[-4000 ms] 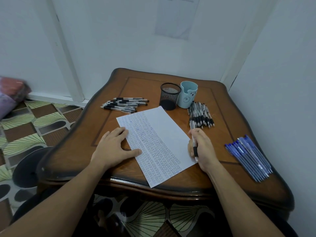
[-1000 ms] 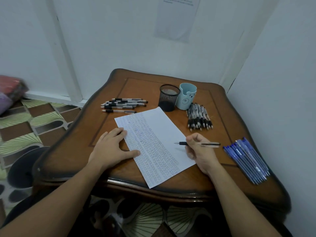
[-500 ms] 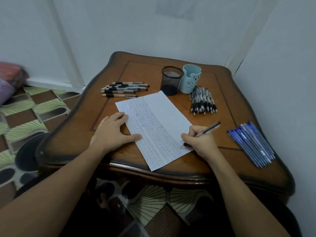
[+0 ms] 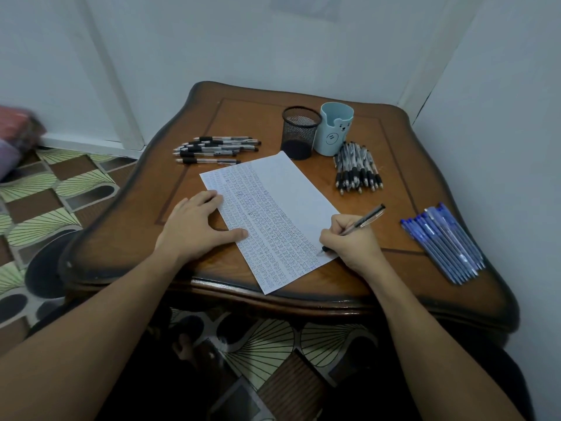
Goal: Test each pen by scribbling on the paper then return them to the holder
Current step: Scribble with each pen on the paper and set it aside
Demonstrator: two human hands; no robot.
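- We sit at a wooden table pushed into a corner of pale walls; its near edge hides part of our forearms' undersides.
- A patterned floor shows to the left and beneath the table.
- The paper lies slanted at the table's middle, its left and near parts filled with rows of small scribbles and its far right strip bare.
- Our left hand lies flat, fingers spread and relaxed, thumb and fingertips pressing on the paper's left edge.
- Our right hand rests on the paper's near right corner, fingers curled round a pen.
- A row of blue pens lies near the table's right edge.
- A row of black pens lies far left of the paper.
- A second bunch of black pens lies just near of the cup.
- The blue cup, with a bear face, stands at the far side; we see only its inner wall, and its bottom is hidden.
- The mesh holder stands touching the cup's left side; we see down to its dark base.
- The pen has its tip on the paper, partly hidden by the fingers.
- A pink and purple bundle at the far left is blurred and cut off.
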